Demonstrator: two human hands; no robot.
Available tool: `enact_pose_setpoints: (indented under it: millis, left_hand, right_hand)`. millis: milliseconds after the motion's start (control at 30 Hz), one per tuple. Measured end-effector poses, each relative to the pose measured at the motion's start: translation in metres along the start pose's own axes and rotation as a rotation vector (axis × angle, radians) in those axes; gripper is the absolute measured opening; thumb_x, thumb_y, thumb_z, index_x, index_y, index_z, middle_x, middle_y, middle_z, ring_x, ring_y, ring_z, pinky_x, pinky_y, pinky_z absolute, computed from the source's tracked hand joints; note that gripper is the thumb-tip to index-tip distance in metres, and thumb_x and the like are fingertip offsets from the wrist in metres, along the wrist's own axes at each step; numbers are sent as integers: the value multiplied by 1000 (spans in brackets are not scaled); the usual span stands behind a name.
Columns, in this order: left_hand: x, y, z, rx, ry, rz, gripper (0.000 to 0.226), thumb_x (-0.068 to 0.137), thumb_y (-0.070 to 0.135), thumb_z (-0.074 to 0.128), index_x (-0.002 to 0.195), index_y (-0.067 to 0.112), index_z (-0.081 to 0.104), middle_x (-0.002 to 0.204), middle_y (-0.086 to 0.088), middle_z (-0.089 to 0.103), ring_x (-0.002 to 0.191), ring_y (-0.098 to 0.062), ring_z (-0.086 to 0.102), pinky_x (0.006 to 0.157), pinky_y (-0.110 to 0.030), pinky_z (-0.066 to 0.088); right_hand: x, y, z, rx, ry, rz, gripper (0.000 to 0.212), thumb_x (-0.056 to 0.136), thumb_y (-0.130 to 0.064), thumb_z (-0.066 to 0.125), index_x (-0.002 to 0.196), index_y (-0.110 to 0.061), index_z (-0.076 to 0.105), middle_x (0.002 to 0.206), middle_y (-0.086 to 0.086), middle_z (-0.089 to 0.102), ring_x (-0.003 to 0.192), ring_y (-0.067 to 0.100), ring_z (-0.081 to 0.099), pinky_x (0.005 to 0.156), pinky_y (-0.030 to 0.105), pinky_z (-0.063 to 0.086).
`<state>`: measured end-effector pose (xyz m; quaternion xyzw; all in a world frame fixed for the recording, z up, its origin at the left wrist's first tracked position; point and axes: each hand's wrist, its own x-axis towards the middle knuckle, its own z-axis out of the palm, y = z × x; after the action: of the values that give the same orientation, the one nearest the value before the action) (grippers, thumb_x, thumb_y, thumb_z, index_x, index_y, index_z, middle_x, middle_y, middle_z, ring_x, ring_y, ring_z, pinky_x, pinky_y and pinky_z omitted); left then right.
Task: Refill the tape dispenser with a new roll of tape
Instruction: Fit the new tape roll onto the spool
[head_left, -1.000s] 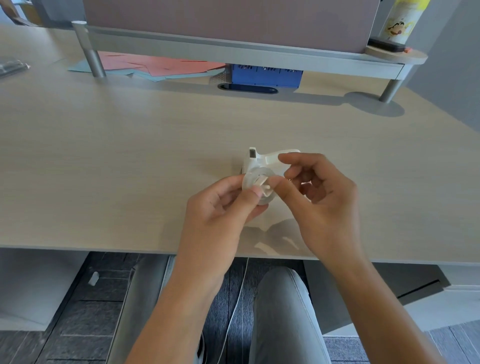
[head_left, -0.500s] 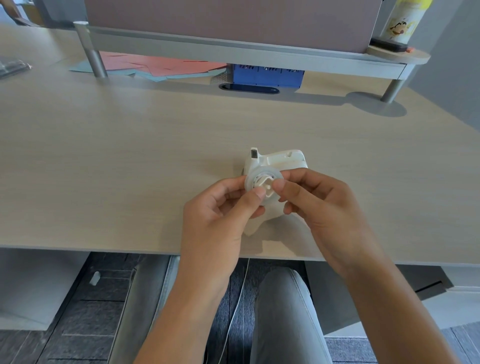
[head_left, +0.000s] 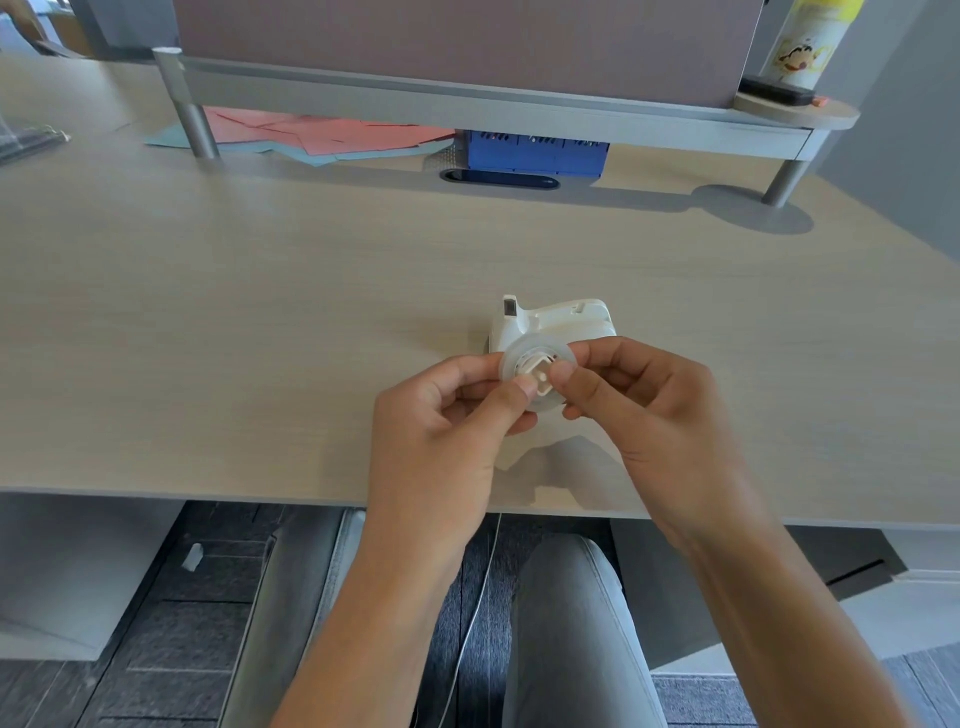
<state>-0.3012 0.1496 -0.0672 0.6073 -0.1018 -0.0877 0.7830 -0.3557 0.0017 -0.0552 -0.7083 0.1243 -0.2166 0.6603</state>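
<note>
A clear roll of tape (head_left: 519, 356) with a white hub (head_left: 540, 375) in its core is held just above the desk. My left hand (head_left: 447, 431) pinches the roll's left side, thumb on its face. My right hand (head_left: 644, 410) grips the right side, thumb tip pressing on the hub. Behind the roll, the white tape dispenser (head_left: 561, 319) stands on the pale wooden desk (head_left: 260, 322), its cutter post at the left end. My fingers hide the roll's lower rim.
A grey monitor shelf (head_left: 467, 111) on metal legs spans the back of the desk. Under it lie pink and blue paper sheets (head_left: 322, 132) and a blue box (head_left: 537, 150). A yellow-topped bottle (head_left: 805, 44) stands at the back right. My knees are below the desk's front edge.
My right hand has come down from over the dispenser and closed on the roll's right side, uncovering the dispenser. The roll stays held between both hands.
</note>
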Motion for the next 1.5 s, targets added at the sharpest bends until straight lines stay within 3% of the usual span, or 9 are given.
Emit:
enact_pose_setpoints:
  millis: [167,367,567,700,1000,1367,1500]
  left_hand:
    - [-1,-1,1,2,11,-3,9,86,8,80,93,13,84,87,-14,83,76,-21,78,84,-41,66]
    - [1,-1,1,6,24,-11,10,86,8,80,93,15,84,84,-11,83,73,-21,79,77,-33,64]
    - [1,-3,1,-1,32,-26,10,86,8,80,94,13,84,85,-12,83,75,-22,79,83,-38,65]
    - [2,-5,1,-5,37,-33,11,86,6,80,95,11,84,86,-12,83,75,-20,78,81,-35,65]
    - [2,-5,1,-2,37,-46,10,85,9,81,93,12,84,85,-12,83,75,-20,78,87,-46,65]
    - [2,-5,2,-31,46,-54,10,85,8,81,92,12,84,85,-12,83,77,-22,79,83,-38,66]
    - [0,-1,6,-144,26,-49,8,89,6,74,87,7,82,86,-15,81,78,-22,78,85,-42,65]
  right_hand:
    - [-1,1,1,-9,22,1,11,89,-16,79,95,-7,80,86,4,81,72,10,68,73,20,58]
    - [-2,1,4,-10,36,4,10,88,-17,80,94,-9,81,85,4,82,72,11,69,74,21,59]
    - [-2,3,5,-9,48,10,9,88,-17,80,92,-9,81,84,3,82,72,11,69,74,21,59]
    - [-1,5,6,-10,55,20,6,87,-17,81,89,-12,81,81,1,81,71,10,69,73,21,60]
    - [0,8,6,-48,74,18,13,87,-23,81,91,-11,81,81,4,81,71,12,69,73,25,59]
    - [0,9,7,-26,77,21,11,88,-21,81,93,-11,81,79,0,80,67,8,68,71,21,58]
    - [-1,6,6,-19,165,-73,13,85,-20,83,96,-15,78,89,0,79,70,10,66,64,18,54]
